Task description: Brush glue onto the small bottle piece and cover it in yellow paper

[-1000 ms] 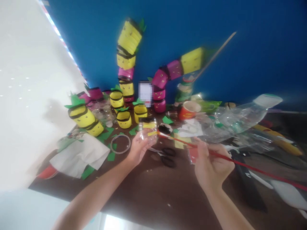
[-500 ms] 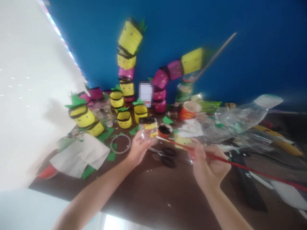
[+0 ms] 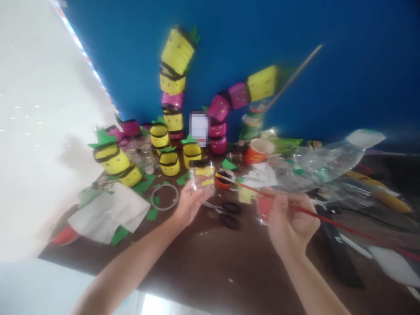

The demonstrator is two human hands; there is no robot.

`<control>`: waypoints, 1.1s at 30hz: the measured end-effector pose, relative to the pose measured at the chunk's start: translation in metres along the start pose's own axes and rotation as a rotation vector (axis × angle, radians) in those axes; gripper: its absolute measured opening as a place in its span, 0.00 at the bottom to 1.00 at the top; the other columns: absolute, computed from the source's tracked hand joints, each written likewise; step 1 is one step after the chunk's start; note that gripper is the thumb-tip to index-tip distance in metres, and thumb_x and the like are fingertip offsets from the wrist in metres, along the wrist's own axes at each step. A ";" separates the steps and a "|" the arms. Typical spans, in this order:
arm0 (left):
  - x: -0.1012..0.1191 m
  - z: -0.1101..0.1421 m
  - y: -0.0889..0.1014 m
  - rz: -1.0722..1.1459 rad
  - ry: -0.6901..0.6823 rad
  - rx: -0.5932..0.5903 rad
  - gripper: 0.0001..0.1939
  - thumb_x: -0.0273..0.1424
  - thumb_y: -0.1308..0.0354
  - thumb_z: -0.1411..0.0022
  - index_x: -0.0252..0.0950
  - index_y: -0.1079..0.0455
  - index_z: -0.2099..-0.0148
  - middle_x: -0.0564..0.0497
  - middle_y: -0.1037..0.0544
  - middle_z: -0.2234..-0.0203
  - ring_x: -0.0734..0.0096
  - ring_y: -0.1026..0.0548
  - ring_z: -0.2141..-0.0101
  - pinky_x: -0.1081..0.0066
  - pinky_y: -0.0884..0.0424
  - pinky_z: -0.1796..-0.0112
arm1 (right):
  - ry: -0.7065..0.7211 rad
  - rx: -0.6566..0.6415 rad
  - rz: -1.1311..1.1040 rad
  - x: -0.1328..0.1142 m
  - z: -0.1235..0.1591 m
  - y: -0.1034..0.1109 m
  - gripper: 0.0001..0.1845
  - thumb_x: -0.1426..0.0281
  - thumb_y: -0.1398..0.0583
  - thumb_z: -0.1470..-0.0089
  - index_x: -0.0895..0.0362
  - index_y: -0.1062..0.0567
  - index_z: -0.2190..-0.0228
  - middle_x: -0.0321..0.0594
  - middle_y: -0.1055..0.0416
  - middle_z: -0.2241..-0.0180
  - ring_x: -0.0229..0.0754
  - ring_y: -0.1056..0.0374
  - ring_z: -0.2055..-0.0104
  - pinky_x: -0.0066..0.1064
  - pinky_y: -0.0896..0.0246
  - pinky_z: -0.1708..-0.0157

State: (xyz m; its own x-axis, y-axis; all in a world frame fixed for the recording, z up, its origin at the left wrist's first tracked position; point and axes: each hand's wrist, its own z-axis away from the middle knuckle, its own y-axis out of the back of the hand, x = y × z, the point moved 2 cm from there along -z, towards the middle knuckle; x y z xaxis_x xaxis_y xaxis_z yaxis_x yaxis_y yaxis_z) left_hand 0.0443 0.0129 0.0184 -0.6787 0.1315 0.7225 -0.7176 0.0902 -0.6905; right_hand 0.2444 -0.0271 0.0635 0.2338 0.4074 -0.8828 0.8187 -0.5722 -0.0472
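Note:
My left hand [image 3: 190, 200] is closed around a clear plastic cup [image 3: 202, 174] with a black rim and yellow paint strokes on its side. My right hand [image 3: 293, 218] grips a long red paintbrush [image 3: 259, 192]. The brush tip is a little to the right of the cup, apart from it, near a small orange pot [image 3: 224, 181] with dark contents. Below the pot lies a pair of black-handled scissors [image 3: 228, 214]. Beside my right hand is a red item [image 3: 264, 208], partly hidden by the hand.
Several yellow painted cups [image 3: 169, 164] stand at the back left. A white cloth [image 3: 110, 212] and a clear ring [image 3: 164, 197] lie left of my hands. An orange paper cup [image 3: 259, 151], a clear plastic bottle [image 3: 337, 155] and a black tool [image 3: 341, 253] are on the right.
The paintbrush has drawn back from the cup, its tip moving up and right as my right hand shifts slightly right. More yellow strokes show on the cup, still in my left hand.

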 end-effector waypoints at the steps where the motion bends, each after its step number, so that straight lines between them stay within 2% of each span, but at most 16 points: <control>1: 0.000 0.000 0.000 -0.001 0.008 0.000 0.27 0.38 0.29 0.56 0.36 0.29 0.54 0.46 0.21 0.57 0.61 0.23 0.57 0.56 0.34 0.47 | -0.062 -0.047 -0.079 0.003 -0.003 0.000 0.14 0.58 0.36 0.50 0.54 0.29 0.75 0.37 0.24 0.75 0.44 0.25 0.70 0.36 0.31 0.68; 3: 0.000 0.001 0.001 0.005 0.019 -0.006 0.27 0.39 0.29 0.56 0.36 0.29 0.54 0.45 0.21 0.58 0.59 0.23 0.57 0.55 0.34 0.48 | -0.180 -0.157 -0.269 0.008 -0.008 -0.002 0.14 0.57 0.35 0.51 0.53 0.30 0.75 0.37 0.23 0.74 0.42 0.26 0.73 0.35 0.32 0.72; 5: -0.001 0.001 0.001 0.016 0.030 -0.014 0.27 0.41 0.30 0.55 0.35 0.29 0.54 0.45 0.20 0.59 0.58 0.22 0.58 0.54 0.33 0.48 | -0.247 -0.240 -0.410 0.009 -0.012 -0.004 0.14 0.58 0.34 0.53 0.53 0.30 0.77 0.37 0.23 0.74 0.43 0.26 0.73 0.37 0.31 0.70; 8: -0.002 0.001 0.002 0.024 0.042 -0.025 0.25 0.42 0.31 0.54 0.35 0.29 0.55 0.46 0.19 0.62 0.59 0.21 0.59 0.55 0.32 0.50 | -0.274 -0.290 -0.488 0.008 -0.014 -0.005 0.13 0.59 0.34 0.53 0.53 0.29 0.78 0.37 0.22 0.72 0.43 0.26 0.70 0.37 0.30 0.67; 11: -0.003 0.002 0.002 0.016 0.050 -0.022 0.23 0.42 0.31 0.53 0.36 0.29 0.57 0.47 0.19 0.65 0.59 0.21 0.61 0.55 0.32 0.51 | -0.297 -0.320 -0.509 0.007 -0.012 -0.006 0.12 0.61 0.34 0.52 0.54 0.28 0.77 0.37 0.23 0.73 0.41 0.26 0.71 0.33 0.30 0.68; 14: -0.003 0.002 0.002 0.009 0.049 -0.022 0.23 0.42 0.32 0.53 0.36 0.29 0.58 0.47 0.19 0.65 0.58 0.21 0.59 0.55 0.32 0.50 | -0.295 -0.312 -0.503 0.007 -0.009 -0.008 0.12 0.61 0.34 0.53 0.55 0.28 0.77 0.36 0.23 0.74 0.39 0.27 0.73 0.31 0.32 0.71; 19: -0.003 0.002 0.002 0.024 0.053 -0.029 0.25 0.42 0.32 0.53 0.36 0.29 0.55 0.46 0.19 0.61 0.57 0.22 0.57 0.54 0.33 0.48 | -0.279 -0.243 -0.423 0.010 -0.008 -0.009 0.15 0.58 0.33 0.54 0.54 0.30 0.78 0.36 0.23 0.74 0.41 0.27 0.74 0.33 0.32 0.73; 24: -0.002 0.001 0.003 0.067 0.075 -0.015 0.24 0.42 0.34 0.50 0.36 0.28 0.53 0.46 0.20 0.59 0.57 0.24 0.53 0.56 0.33 0.48 | -0.318 -0.176 -0.387 0.012 -0.010 -0.006 0.16 0.59 0.33 0.54 0.54 0.32 0.78 0.36 0.22 0.75 0.38 0.30 0.79 0.27 0.42 0.82; 29: -0.002 0.001 0.002 0.095 0.085 -0.036 0.22 0.43 0.35 0.48 0.35 0.27 0.54 0.47 0.20 0.59 0.59 0.24 0.55 0.59 0.31 0.50 | -0.285 -0.203 -0.507 0.010 -0.010 -0.008 0.15 0.61 0.32 0.56 0.54 0.31 0.78 0.34 0.22 0.74 0.39 0.26 0.72 0.31 0.32 0.70; 33: -0.002 0.001 0.003 0.111 0.116 -0.017 0.23 0.44 0.34 0.50 0.36 0.26 0.55 0.48 0.19 0.60 0.59 0.23 0.56 0.60 0.30 0.50 | -0.252 -0.195 -0.363 0.012 -0.008 -0.006 0.16 0.58 0.33 0.55 0.54 0.31 0.78 0.34 0.23 0.76 0.39 0.27 0.74 0.32 0.32 0.71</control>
State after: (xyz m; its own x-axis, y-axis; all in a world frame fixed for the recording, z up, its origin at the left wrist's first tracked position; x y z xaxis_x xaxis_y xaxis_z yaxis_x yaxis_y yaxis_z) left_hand 0.0435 0.0118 0.0149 -0.7303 0.2547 0.6339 -0.6359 0.0858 -0.7670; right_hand 0.2466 -0.0128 0.0567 -0.2003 0.3568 -0.9125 0.9127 -0.2706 -0.3061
